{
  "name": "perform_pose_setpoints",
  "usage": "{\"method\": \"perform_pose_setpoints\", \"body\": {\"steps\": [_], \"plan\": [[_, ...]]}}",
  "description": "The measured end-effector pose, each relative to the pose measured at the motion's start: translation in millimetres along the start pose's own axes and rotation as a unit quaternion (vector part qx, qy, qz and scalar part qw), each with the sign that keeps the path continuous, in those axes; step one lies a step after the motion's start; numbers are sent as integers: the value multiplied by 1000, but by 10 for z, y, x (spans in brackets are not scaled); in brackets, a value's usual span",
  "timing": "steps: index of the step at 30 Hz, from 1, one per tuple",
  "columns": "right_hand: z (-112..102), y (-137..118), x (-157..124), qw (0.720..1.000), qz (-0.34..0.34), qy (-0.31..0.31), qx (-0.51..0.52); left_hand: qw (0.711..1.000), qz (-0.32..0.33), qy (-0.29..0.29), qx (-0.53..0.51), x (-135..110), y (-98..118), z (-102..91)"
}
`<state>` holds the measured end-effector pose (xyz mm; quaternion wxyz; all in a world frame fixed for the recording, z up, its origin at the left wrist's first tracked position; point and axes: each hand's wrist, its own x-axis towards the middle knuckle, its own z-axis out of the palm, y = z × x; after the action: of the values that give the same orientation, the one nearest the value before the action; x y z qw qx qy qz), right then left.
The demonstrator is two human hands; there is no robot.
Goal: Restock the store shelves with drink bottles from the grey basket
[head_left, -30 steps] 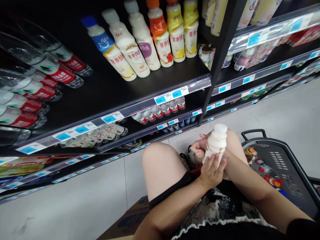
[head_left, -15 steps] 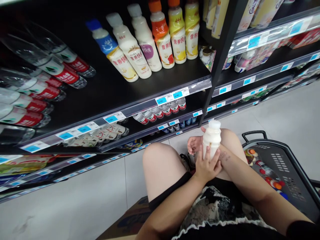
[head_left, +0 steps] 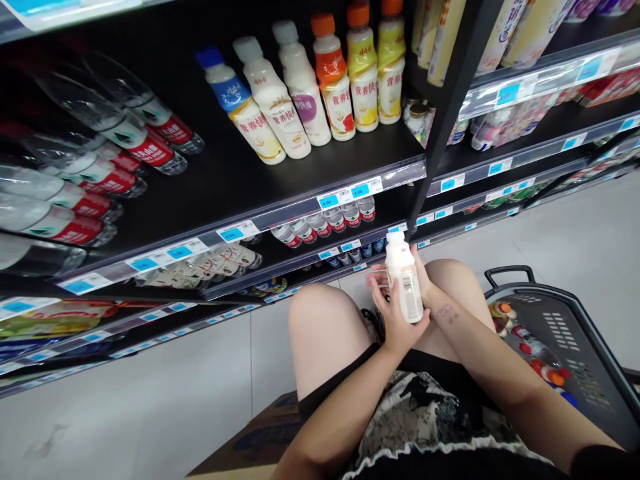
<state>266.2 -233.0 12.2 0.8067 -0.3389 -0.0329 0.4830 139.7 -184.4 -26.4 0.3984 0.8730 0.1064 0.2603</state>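
A white plastic drink bottle with a white cap stands nearly upright, slightly tilted, above my lap. A small barcode patch shows on its side. My left hand is closed around the lower part, its fingers on the near and left faces. Behind the bottle, my right hand cups it, with the thumb along the right side. Its fingertips show blurred to the left, and the bottle hides most of its palm. Ahead on the shelf, similar drink bottles with blue, white and orange caps stand in a row.
Water bottles with red labels fill the shelf's left side. Price tags line the black shelf edge. To my right, a dark shopping basket holds several bottles. A cardboard box is at lower left, beside my leg.
The bottle has turned, so a barcode side now faces me, and it has moved slightly left. My left hand has shifted lower on it; my right hand has come closer around its back.
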Motion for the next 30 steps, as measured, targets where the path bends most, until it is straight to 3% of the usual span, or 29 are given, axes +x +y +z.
{"method": "perform_pose_setpoints", "body": {"steps": [3, 5, 9, 12, 15, 18, 21, 25, 30], "plan": [[-92, 60, 24, 999, -19, 14, 37, 991, -86, 12, -104, 72, -74, 16], [-172, 107, 43, 996, -35, 33, 73, 967, -142, 10, -210, 120, -146, 63], [-276, 166, 100, 992, -46, 59, 101, 868, -263, -36, -419, 204, -249, 197], [-273, 200, 136, 990, -65, 77, 95, 789, -344, -39, -507, 256, -246, 251], [-247, 246, 159, 977, -144, 151, 45, 739, -402, 7, -541, 292, -204, 237], [-273, 290, 181, 935, -233, 255, -84, 710, -446, 51, -543, 316, -155, 198], [-351, 310, 208, 893, -233, 327, -204, 683, -461, 46, -564, 328, -105, 179], [-422, 282, 221, 883, -258, 305, -247, 669, -471, 23, -575, 311, -65, 176], [-462, 255, 245, 914, -224, 289, -177, 617, -501, 14, -607, 291, -86, 157]]}}
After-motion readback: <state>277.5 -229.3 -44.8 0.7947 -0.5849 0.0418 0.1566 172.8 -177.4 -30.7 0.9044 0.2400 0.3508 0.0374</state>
